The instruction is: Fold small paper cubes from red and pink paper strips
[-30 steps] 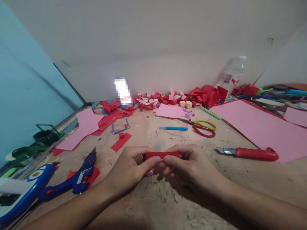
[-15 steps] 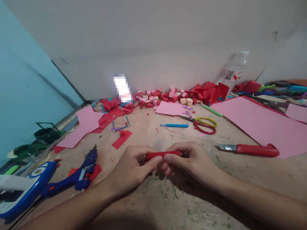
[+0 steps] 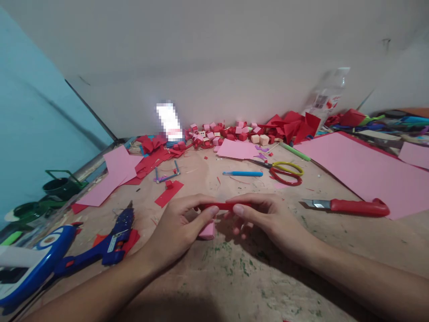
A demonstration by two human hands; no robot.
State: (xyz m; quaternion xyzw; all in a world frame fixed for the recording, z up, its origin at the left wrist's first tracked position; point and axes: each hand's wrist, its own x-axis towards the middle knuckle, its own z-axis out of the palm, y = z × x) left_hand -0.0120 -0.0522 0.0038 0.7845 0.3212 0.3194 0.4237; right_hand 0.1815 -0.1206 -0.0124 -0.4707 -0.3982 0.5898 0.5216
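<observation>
Between my two hands lies a narrow folded strip of red paper (image 3: pixel 228 206), held level above the table. My left hand (image 3: pixel 189 219) pinches its left end, thumb in front and fingers behind. On the other end my right hand (image 3: pixel 259 212) closes in the same way, with its lower fingers curled beneath. A small pink paper block (image 3: pixel 207 230) shows just under my left thumb, partly hidden by that hand; whether it is touched I cannot tell. Past my hands a blue pen-like tool (image 3: pixel 243 173) rests on the table.
To the right lie a red-handled cutter (image 3: pixel 360 207), scissors (image 3: pixel 286 173) and a large pink sheet (image 3: pixel 368 174). A blue glue gun (image 3: pixel 114 243) is at the left. Small paper cubes (image 3: pixel 214 134) pile along the wall, near a plastic bottle (image 3: pixel 326 100) and a bright phone (image 3: pixel 170 120).
The red strip has been raised slightly and tipped so that it looks thinner. The pink block has come into sight below my left hand. Both hands keep their hold.
</observation>
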